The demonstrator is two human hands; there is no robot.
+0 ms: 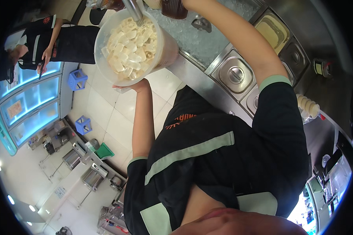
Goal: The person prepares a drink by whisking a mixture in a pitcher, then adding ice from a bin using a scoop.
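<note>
My left hand (139, 85) is against the near lower side of a large translucent plastic tub (167, 51), its fingers partly hidden under it. Something whitish, perhaps a cloth, shows at the fingers. The tub is tilted, its mouth towards me, and holds ice cubes (129, 54) in a pale tan liquid. A metal utensil with thin wires, like a whisk (133, 11), reaches into it from the top edge. My right arm stretches over the counter; only the edge of my right hand (188, 3) shows at the top, beside a dark brown ribbed container (174, 8). What it holds is hidden.
Crushed ice (194, 41) fills a bin with a dark scoop-like object (201, 24) on it. Lidded steel pans (234, 75) and stacked cups (308, 105) are on the right. A person in a dark apron (73, 44) stands left, holding a phone-like object. Blue stools (78, 80) stand on the floor.
</note>
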